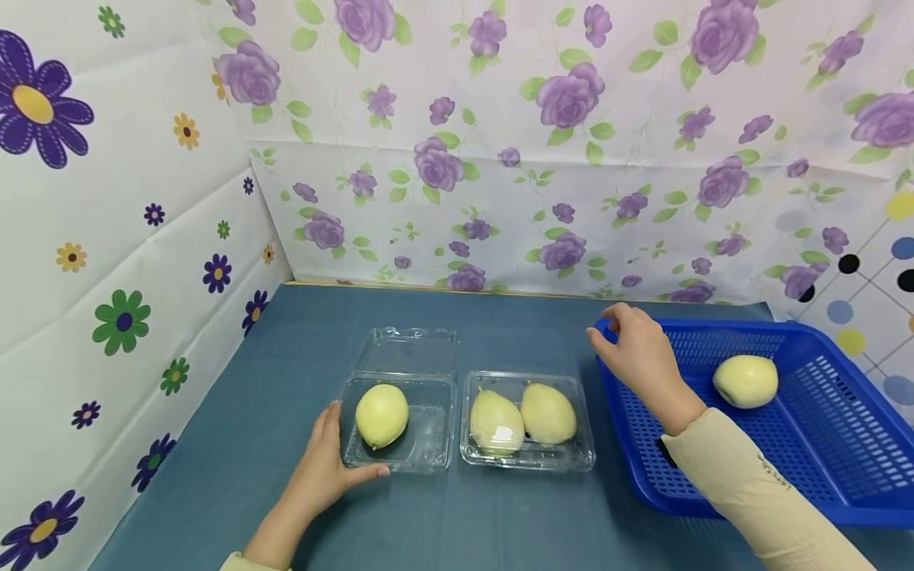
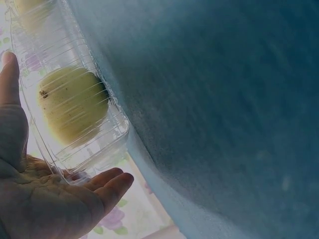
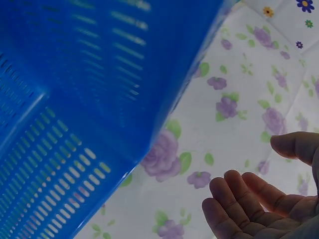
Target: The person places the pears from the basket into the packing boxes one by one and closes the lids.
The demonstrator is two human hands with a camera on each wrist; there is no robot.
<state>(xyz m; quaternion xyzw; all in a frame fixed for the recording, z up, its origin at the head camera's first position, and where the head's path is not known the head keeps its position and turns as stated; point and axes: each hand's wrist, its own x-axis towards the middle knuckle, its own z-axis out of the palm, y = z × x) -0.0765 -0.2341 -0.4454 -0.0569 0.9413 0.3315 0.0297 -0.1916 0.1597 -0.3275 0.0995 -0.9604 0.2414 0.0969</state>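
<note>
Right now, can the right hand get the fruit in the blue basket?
Probably yes: the right hand is empty, near the open-topped blue basket, and nothing covers the fruit.

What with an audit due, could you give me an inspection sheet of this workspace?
Surface: blue-grey table cover.
Job's things: open clear box holding one yellow fruit; closed clear box holding two fruits; blue basket holding a fourth fruit.
Clutter: nothing seen.
Grips: left grip rests against the open clear box; right grip, holding nothing, shows by the blue basket's far left corner in the head view.
Cables: nothing seen.
Surroundings: rose-patterned sheet behind, daisy-patterned sheet at the left.
</note>
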